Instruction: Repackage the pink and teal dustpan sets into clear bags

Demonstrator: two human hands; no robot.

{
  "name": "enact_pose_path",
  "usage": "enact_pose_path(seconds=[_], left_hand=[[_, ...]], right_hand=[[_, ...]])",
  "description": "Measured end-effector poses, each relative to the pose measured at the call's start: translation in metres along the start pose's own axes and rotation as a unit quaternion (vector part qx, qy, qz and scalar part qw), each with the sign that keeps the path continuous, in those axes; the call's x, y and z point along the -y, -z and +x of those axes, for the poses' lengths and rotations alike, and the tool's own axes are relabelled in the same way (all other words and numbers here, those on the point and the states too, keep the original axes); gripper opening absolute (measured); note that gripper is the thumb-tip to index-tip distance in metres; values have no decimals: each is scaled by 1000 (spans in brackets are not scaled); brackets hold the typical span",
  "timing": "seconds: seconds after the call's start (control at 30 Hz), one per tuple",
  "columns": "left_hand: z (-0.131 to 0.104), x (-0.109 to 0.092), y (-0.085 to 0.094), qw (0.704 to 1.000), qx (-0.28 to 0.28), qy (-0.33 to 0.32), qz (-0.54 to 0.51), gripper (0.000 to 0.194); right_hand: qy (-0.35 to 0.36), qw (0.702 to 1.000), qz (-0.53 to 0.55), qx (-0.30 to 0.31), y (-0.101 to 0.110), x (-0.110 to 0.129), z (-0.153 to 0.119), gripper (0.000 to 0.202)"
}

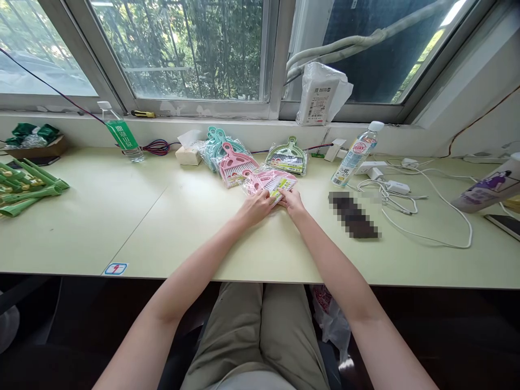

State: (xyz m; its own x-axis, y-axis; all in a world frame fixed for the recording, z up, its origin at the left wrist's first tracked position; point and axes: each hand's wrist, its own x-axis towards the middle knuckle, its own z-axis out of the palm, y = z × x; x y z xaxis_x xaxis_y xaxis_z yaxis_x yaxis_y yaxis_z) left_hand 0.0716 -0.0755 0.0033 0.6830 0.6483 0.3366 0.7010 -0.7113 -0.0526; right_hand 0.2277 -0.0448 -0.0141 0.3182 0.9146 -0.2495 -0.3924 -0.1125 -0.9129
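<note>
A pink mini dustpan and brush set (270, 179) in a clear plastic bag lies on the table before me. My left hand (260, 206) grips the near edge of its bag, close to a yellow-green label. From the other side my right hand (291, 200) pinches the same edge, the two hands nearly touching. Behind it rest another bagged pink dustpan set (235, 162) and several bagged teal sets (217, 143). A bagged green dustpan set (287, 156) lies apart, behind and to the right.
Bottles stand at the back left (124, 134) and right (357, 154). White charger cables (390, 189) sprawl at right beside a pixelated dark object (353, 215). Green bundles (32, 187) lie far left. A tissue pack (189, 149) sits by the wall, a paper pack (323, 95) on the sill.
</note>
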Motion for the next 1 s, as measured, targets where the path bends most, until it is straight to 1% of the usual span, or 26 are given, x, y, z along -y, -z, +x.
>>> enact_pose_path(seconds=[0.07, 0.13, 0.17, 0.23, 0.27, 0.3, 0.37, 0.4, 0.43, 0.47, 0.5, 0.53, 0.57, 0.6, 0.67, 0.7, 0.73, 0.8, 0.87, 0.93, 1.0], left_hand=[[0, -1, -2, 1000, 1, -5, -14, 37], [0, -1, -5, 998, -30, 5, -47, 39], [0, -2, -7, 995, -62, 20, -71, 43], [1, -1, -9, 976, -162, 74, -126, 54], [1, 0, -10, 957, -221, 112, -153, 58], [1, 1, -10, 931, -281, 155, -176, 59], [2, 8, -7, 866, -381, 247, -209, 58], [2, 13, -5, 833, -414, 292, -225, 59], [2, 18, -3, 800, -434, 335, -245, 61], [3, 23, -2, 769, -442, 371, -275, 63], [4, 28, 0, 741, -438, 397, -319, 67], [5, 31, 2, 714, -424, 409, -379, 69], [6, 33, 4, 689, -401, 405, -448, 71], [7, 33, 5, 663, -373, 389, -520, 71], [10, 25, 8, 612, -314, 340, -641, 67], [12, 20, 8, 591, -293, 318, -681, 62], [13, 13, 8, 576, -279, 298, -708, 58], [15, 2, 7, 565, -267, 261, -736, 51], [15, -4, 6, 567, -254, 242, -745, 45], [14, -3, 5, 577, -226, 252, -743, 40], [13, 2, 6, 593, -187, 270, -735, 39]], right_hand=[[6, 1000, 1, -8, 0, -1, 0, 11], [13, 1000, 8, -15, 0, -2, 0, 11], [17, 1000, 15, -16, 0, -2, 0, 11], [25, 999, 31, -16, -1, -2, -2, 10], [32, 999, 40, -14, -1, -1, -3, 9], [41, 998, 48, -6, -2, 0, -5, 9], [63, 996, 64, 15, -4, 2, -10, 10], [74, 994, 72, 29, -5, 4, -12, 11], [83, 993, 79, 43, -7, 5, -15, 12], [89, 991, 87, 55, -10, 6, -19, 13], [93, 989, 95, 62, -12, 7, -22, 14], [94, 988, 103, 65, -15, 7, -26, 14], [93, 988, 109, 64, -18, 7, -29, 14], [89, 987, 115, 60, -20, 7, -32, 14], [81, 987, 127, 46, -23, 6, -35, 13], [78, 987, 134, 39, -24, 5, -36, 13], [77, 986, 141, 33, -23, 4, -36, 14], [79, 985, 151, 24, -22, 4, -35, 17], [84, 984, 153, 19, -21, 4, -33, 20], [88, 985, 150, 17, -19, 4, -31, 22], [89, 984, 153, 13, -18, 5, -29, 23]])
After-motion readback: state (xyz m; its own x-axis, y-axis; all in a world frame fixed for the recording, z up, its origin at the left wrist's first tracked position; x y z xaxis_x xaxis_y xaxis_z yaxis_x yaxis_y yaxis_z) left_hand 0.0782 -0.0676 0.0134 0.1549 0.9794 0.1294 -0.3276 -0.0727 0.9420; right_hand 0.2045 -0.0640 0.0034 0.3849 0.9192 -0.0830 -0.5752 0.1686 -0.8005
